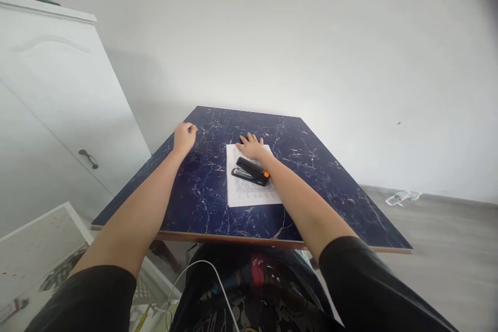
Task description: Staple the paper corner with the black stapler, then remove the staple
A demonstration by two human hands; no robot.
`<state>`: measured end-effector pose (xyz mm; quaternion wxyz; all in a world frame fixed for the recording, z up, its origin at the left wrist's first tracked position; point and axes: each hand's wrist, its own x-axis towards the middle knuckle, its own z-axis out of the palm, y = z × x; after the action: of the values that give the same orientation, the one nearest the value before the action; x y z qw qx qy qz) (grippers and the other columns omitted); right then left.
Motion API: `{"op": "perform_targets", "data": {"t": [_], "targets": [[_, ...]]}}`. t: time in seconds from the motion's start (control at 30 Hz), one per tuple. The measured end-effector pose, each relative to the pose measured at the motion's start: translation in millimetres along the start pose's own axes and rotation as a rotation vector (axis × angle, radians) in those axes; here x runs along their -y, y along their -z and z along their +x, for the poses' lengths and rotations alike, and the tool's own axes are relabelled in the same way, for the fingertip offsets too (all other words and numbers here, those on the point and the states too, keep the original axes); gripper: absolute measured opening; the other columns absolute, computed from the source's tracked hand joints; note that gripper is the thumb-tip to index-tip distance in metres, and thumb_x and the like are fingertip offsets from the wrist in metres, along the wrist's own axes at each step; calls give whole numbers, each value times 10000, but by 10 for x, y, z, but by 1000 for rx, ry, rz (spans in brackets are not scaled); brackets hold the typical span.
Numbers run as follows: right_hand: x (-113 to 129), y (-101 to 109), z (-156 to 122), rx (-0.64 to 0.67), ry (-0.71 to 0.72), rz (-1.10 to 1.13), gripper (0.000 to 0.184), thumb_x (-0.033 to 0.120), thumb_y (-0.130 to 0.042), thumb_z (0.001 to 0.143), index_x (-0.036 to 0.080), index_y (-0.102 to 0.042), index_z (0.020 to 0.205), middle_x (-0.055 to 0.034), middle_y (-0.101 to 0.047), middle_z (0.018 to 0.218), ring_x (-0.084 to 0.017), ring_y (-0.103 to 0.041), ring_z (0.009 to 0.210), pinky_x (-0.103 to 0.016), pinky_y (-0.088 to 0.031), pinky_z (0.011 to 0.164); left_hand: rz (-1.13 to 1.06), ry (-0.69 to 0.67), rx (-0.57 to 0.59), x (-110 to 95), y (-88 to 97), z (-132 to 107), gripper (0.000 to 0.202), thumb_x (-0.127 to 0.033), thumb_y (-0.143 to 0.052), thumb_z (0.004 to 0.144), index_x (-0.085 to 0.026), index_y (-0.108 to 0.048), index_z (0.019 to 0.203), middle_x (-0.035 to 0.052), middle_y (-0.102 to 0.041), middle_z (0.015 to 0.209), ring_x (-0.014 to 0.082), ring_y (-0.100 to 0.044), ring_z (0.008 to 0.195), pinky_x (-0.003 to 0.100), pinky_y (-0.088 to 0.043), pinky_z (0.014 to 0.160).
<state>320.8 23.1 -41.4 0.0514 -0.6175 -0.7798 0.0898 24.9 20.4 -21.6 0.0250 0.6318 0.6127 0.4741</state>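
Observation:
A black stapler (251,171) with an orange part at its right end lies on a stack of white printed paper (249,198). Its upper arm is raised a little from the base at the left end. My right hand (252,148) rests flat across the paper's far edge, just beyond the stapler, with its fingers spread. A small dark thing shows beside those fingers, too hidden to name. Over the table's left side, away from the paper, my left hand (184,137) is closed with curled fingers. Whatever it holds, if anything, is hidden.
The dark blue marbled table (322,181) backs toward a white wall. On the left stands a white cabinet (58,88) with a dark handle. A white cable (218,272) loops over my lap. Crumpled clear plastic (402,197) lies on the floor to the right.

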Motion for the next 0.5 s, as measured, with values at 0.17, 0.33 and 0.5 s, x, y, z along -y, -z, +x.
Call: {"op": "perform_targets", "data": {"t": [0.17,0.33,0.5], "targets": [[1045,-189,333,-1,51,71,801,715,-233,1038,252,-222,1692,-130,-27,1759,-481,-7,1589,-765,16,1195,3,403,-209,554,184,146,285,-200,-459,833,-154,-740,850,145,-751,903,292,-692,948,379,-515,884],[1518,-248,452,-2,120,142,834,722,-265,1027,229,-200,1696,-110,17,1760,-512,26,1578,-819,47,1161,-9,463,-254,707,160,173,310,-209,-458,771,-153,-754,844,147,-762,865,290,-711,916,365,-526,824],[1403,-257,275,-129,461,197,601,409,-230,1088,218,-353,1644,-46,-126,1756,-387,-69,1611,-743,-59,1235,-25,463,-257,698,101,163,291,-242,-478,775,-161,-752,833,137,-762,852,283,-708,890,357,-526,811]]}}
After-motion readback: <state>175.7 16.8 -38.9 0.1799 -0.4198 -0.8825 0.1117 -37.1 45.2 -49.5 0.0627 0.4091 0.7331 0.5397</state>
